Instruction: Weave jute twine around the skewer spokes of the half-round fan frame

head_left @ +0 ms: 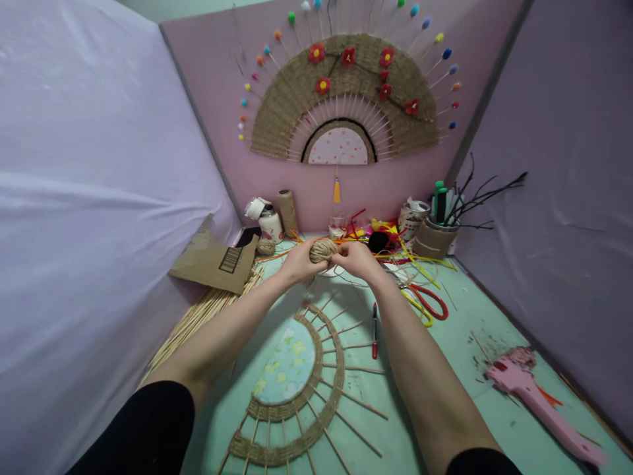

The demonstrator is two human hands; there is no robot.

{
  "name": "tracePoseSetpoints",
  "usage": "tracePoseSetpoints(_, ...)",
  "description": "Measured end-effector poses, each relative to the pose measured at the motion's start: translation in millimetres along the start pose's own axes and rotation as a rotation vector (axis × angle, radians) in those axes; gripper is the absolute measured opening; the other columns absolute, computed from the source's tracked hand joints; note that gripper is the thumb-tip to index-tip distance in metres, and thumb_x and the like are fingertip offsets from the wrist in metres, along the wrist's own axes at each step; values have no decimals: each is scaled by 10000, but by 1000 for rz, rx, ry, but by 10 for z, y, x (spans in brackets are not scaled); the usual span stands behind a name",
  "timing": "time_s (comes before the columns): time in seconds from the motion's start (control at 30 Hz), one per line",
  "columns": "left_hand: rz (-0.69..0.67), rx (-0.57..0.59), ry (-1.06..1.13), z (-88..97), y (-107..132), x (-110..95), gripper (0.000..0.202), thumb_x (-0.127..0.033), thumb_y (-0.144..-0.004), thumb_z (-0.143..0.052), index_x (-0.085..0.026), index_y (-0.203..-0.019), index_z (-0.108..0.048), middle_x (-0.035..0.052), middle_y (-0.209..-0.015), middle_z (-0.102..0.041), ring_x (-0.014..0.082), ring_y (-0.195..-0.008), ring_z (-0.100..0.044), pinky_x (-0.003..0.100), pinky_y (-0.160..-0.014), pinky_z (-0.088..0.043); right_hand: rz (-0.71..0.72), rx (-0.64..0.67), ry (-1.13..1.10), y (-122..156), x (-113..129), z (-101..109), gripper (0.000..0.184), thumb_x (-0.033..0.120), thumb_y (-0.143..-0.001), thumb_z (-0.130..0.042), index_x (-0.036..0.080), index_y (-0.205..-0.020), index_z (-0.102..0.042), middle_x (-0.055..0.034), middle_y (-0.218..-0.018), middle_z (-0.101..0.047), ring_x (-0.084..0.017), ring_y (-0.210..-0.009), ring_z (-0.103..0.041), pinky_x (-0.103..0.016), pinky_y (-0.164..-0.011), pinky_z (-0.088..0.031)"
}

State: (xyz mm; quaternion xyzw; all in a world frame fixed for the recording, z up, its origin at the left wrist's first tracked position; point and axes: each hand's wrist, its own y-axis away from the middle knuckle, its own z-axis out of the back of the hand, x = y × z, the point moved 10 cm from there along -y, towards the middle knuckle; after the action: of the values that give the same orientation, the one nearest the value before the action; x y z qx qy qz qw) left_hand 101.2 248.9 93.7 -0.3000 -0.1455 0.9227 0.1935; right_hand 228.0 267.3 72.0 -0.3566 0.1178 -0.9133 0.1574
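Observation:
A ball of tan twine [324, 251] is held up over the far part of the table. My left hand [298, 262] is closed around its left side. My right hand [360, 261] pinches at the ball's right edge, apparently on the twine, though the fingertips are partly hidden. Nearer to me lies a half-round fan frame [316, 389], with thin sticks fanning out, two woven twine bands and a patterned blue-green fabric centre [287, 363]. A red and black pen [374, 333] rests to its right.
Scissors with red and yellow handles [428, 303] lie right of my hands. A pink glue gun [539, 402] is at the far right. Thin sticks [198, 323] and cardboard [215, 260] lie left. Behind stand a twine spool [287, 211] and a can with twigs [435, 237]. A finished fan [346, 79] hangs on the wall.

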Motion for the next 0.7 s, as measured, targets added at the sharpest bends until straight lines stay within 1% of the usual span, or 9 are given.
tracePoseSetpoints(0.1,-77,16,32,2,15,-35,580,-281,-634,-652,-158,-1195,-564,77,-1059,-669,232,-942,-619,317,-845,-463,-52,-32,-17,-10,-80,22,210,326,-641,-520,153,-523,-535,17,-489,-467,-103,-518,-387,-233,-500,-240)
tracePoseSetpoints(0.2,-106,38,137,0,29,-26,592,-241,-631,-644,-156,-1210,-559,73,-1098,-658,224,-968,-614,315,-877,-454,-101,-14,-115,-18,-150,-9,208,319,-641,-498,149,-527,-536,25,-487,-443,-100,-517,-387,-225,-494,-250)
tracePoseSetpoints(0.3,-73,50,346,19,11,41,611,-223,-617,-655,-150,-1215,-550,78,-1144,-634,230,-1022,-594,327,-914,-442,-160,-27,-163,-11,-267,5,217,318,-639,-498,146,-515,-543,27,-474,-424,-99,-508,-378,-223,-489,-255)
tracePoseSetpoints(0.37,-29,11,573,94,-46,133,614,-251,-637,-650,-158,-1231,-520,81,-1173,-613,230,-1045,-584,342,-916,-451,-237,-71,-154,15,-419,92,215,318,-634,-515,143,-520,-566,29,-455,-416,-102,-498,-374,-228,-491,-261)
tracePoseSetpoints(0.43,64,-76,820,189,-140,327,557,-314,-693,-612,-181,-1222,-497,77,-1168,-606,221,-1020,-596,358,-871,-487,-326,-129,-145,64,-588,256,219,326,-633,-532,138,-540,-596,29,-438,-412,-107,-490,-373,-235,-493,-270)
tracePoseSetpoints(0.5,237,-123,967,178,-248,611,462,-380,-750,-567,-200,-1169,-496,75,-1117,-615,208,-933,-624,371,-787,-528,-377,-204,-135,125,-700,505,245,347,-644,-534,132,-560,-617,24,-436,-420,-111,-487,-371,-242,-491,-275)
tracePoseSetpoints(0.53,329,-159,977,165,-296,767,438,-382,-744,-592,-200,-1131,-500,74,-1076,-620,196,-889,-630,359,-754,-538,-393,-250,-123,162,-731,658,259,358,-650,-532,130,-574,-628,18,-442,-434,-116,-486,-377,-246,-489,-278)
tracePoseSetpoints(0.6,475,-238,901,140,-388,1047,434,-316,-696,-666,-204,-1081,-498,67,-1036,-612,170,-828,-629,321,-707,-541,-433,-378,-77,269,-769,1002,269,364,-659,-519,132,-583,-634,6,-447,-455,-125,-482,-397,-252,-487,-280)
tracePoseSetpoints(0.7,548,-266,689,41,-586,1251,467,-292,-688,-684,-200,-1104,-491,88,-1057,-588,186,-859,-619,332,-724,-525,-457,-534,25,436,-737,1418,259,367,-659,-515,146,-589,-630,-13,-484,-495,-138,-502,-419,-262,-498,-279)
